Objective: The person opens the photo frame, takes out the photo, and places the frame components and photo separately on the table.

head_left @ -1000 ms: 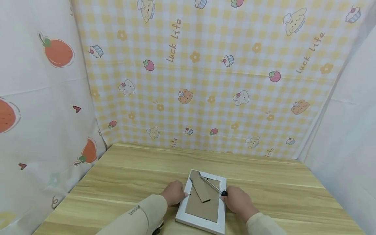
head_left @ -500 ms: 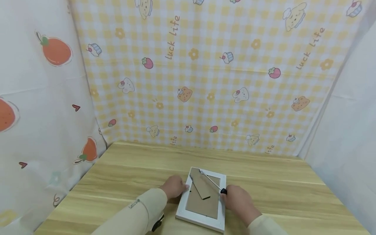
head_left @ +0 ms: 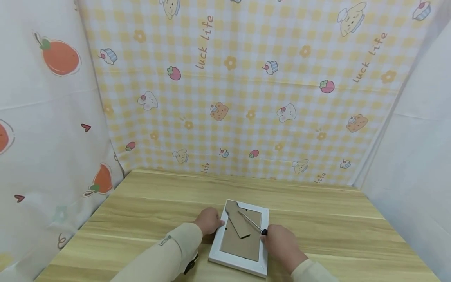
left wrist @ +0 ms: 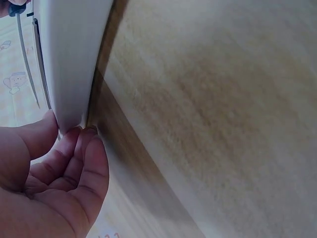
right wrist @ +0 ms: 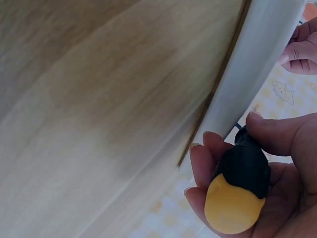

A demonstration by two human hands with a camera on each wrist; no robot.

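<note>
A white picture frame [head_left: 239,261] lies back side up on the table, showing its brown backing board [head_left: 243,250] and a slanted brown stand leg [head_left: 237,221]. My left hand [head_left: 208,221] holds the frame's left edge, thumb on top and fingertips at its side near the tabletop. In my right hand [head_left: 282,243], beside the right edge, I grip a screwdriver [head_left: 251,222] with a black and yellow handle [right wrist: 235,204]. Its metal shaft slants over the backing, the tip at the upper part of the stand leg; whether the tip touches cannot be told.
The wood-grain table [head_left: 158,219] stretches to both sides of the frame. A yellow checked cloth [head_left: 239,90] hangs behind it, with white cloths at the left [head_left: 53,117] and right [head_left: 415,149]. Black small tabs [head_left: 246,210] sit along the backing's edge.
The screwdriver tip first moved up toward the frame's far edge, then came back down along the stand leg. My left hand stays on the left edge; the whole view has shifted slightly.
</note>
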